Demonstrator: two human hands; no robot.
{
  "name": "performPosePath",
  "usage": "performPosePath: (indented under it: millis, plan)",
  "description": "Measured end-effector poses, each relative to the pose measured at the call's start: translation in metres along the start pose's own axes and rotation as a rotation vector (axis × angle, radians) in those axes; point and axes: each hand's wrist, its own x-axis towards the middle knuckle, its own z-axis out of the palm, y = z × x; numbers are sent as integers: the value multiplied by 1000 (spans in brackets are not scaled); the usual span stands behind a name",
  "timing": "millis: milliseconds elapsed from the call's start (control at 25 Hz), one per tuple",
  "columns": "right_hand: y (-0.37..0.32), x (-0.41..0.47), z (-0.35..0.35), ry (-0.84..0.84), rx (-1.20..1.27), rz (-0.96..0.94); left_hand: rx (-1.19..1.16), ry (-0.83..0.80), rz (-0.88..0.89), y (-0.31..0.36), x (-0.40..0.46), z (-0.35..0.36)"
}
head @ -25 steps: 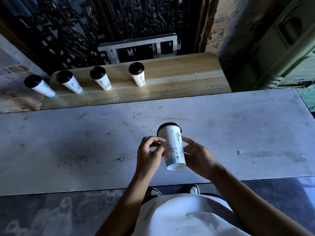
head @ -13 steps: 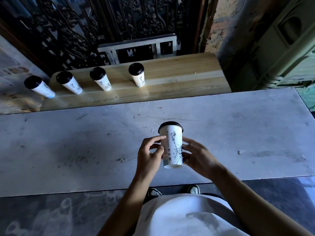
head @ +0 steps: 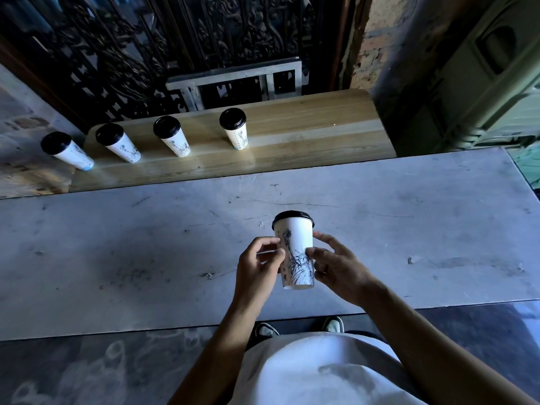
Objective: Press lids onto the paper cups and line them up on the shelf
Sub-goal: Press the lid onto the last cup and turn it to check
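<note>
A white paper cup (head: 296, 252) with a statue drawing and a black lid (head: 292, 217) is upright above the grey table (head: 117, 258). My left hand (head: 257, 267) pinches its left side with curled fingers. My right hand (head: 336, 267) holds its right side with thumb and fingers. Several lidded cups stand in a row on the wooden shelf (head: 306, 135): one at the far left end (head: 68, 152), then a second (head: 119, 143), a third (head: 172, 135) and a fourth (head: 235, 128).
Beyond the shelf rise a dark ornate iron grille (head: 175, 39) and a metal frame (head: 233, 80). A green plastic unit (head: 482, 83) stands at the right. The shelf's right half is bare wood. My shoes (head: 266, 330) show below the table's near edge.
The cup has been turned in both hands, so the statue drawing now faces me, and it has gone from tilted to upright. The shelf cups have not moved.
</note>
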Motion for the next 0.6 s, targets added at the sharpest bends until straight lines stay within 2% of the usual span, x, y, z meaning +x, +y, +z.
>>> performPosePath:
  millis: [240, 400, 600]
  plan:
    - [3, 3, -1, -68, 43, -13, -12, -25, -2, -6, 3, -1]
    - [3, 4, 5, -45, 56, -38, 1, -33, -19, -10, 8, -5]
    - [6, 9, 16, -112, -67, -91, -2, -81, -45, -14, 15, -12]
